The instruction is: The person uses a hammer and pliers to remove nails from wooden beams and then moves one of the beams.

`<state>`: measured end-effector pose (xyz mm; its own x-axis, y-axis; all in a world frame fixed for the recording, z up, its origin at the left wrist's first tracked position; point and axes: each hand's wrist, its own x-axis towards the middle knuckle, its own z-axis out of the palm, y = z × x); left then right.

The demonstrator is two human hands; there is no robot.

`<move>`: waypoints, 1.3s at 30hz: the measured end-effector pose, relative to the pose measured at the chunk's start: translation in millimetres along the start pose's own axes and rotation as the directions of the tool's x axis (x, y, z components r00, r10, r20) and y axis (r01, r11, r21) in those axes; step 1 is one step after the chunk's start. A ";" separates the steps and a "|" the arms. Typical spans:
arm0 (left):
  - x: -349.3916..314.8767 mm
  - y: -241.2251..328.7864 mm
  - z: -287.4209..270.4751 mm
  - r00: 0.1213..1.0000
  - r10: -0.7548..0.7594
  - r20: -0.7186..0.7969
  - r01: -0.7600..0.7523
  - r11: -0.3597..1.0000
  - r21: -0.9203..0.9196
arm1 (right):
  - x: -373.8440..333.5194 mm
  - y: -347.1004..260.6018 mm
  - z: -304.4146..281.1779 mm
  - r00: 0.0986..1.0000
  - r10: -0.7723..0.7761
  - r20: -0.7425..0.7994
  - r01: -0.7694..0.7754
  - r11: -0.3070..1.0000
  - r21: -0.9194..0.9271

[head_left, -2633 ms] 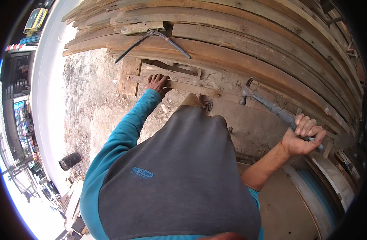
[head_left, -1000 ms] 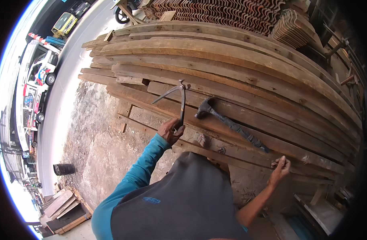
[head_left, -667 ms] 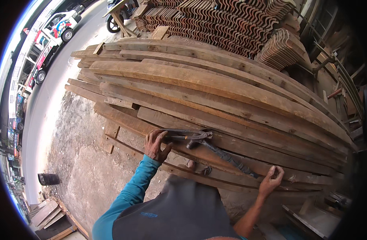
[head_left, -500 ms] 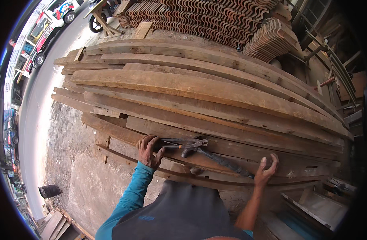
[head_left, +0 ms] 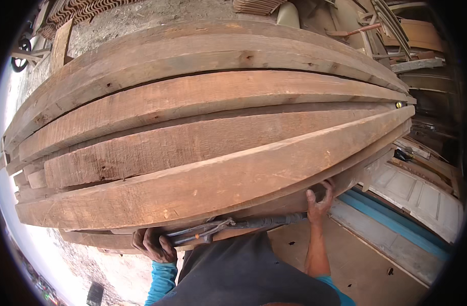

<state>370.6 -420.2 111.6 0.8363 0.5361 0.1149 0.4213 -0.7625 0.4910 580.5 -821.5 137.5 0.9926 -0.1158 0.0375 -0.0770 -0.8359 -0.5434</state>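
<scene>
Timber pile (head_left: 203, 89): we see long, rough-sawn, knotted beams, most of them beyond the front beam.
Front beam (head_left: 203, 191): our landmark, running crosswise; we judge it heavy, stiff and splintery, best taken with both hands well apart under its lower edge.
Panelled door (head_left: 417, 188): pale, lying on the near side of the front beam's right end.
Hammer (head_left: 268, 222): on the near side of the front beam, handle pointing right; we expect a heavy head and a grippy dark wrap, so we would hold it toward the handle's end.
Pincers (head_left: 192, 229): on the same near side, overlapping the hammer; likely hard, smooth and loose at the pivot, so we would gather both handles together.
Left hand (head_left: 156, 245): below the front beam's near edge, fingers curled by the pincers' handle ends; we cannot tell whether it grips them.
Right hand (head_left: 321, 199): near the front beam's lower edge, beside the hammer's handle end, thumb and fingers spread wide.
</scene>
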 end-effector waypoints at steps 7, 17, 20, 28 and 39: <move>-54.9 -42.7 6.2 0.955 -0.153 0.253 0.139 0.987 0.075 | -27.2 41.5 -14.1 0.992 0.081 -0.097 -0.105 0.956 -0.272; 24.6 10.6 26.6 1.000 0.012 0.028 -0.016 0.992 0.124 | -2.5 34.4 14.9 0.992 0.034 0.122 0.003 0.956 -0.293; 35.5 18.5 34.7 0.994 0.102 0.043 -0.105 0.992 0.065 | -28.3 50.1 -4.0 0.991 0.117 0.067 -0.095 0.958 -0.269; 30.1 7.5 20.6 0.994 0.105 0.009 -0.105 0.992 0.069 | -11.5 5.4 5.1 0.999 0.022 0.040 -0.014 0.981 -0.195; 3.8 -1.5 12.5 0.994 0.042 -0.105 -0.032 0.996 0.087 | 4.4 -8.5 -8.1 0.992 -0.124 -0.012 0.124 0.992 -0.007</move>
<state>377.5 -421.5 100.5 0.8115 0.5391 0.2255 0.4227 -0.8080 0.4103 584.7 -819.3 149.1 0.9932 -0.0173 0.1148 0.0464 -0.8474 -0.5289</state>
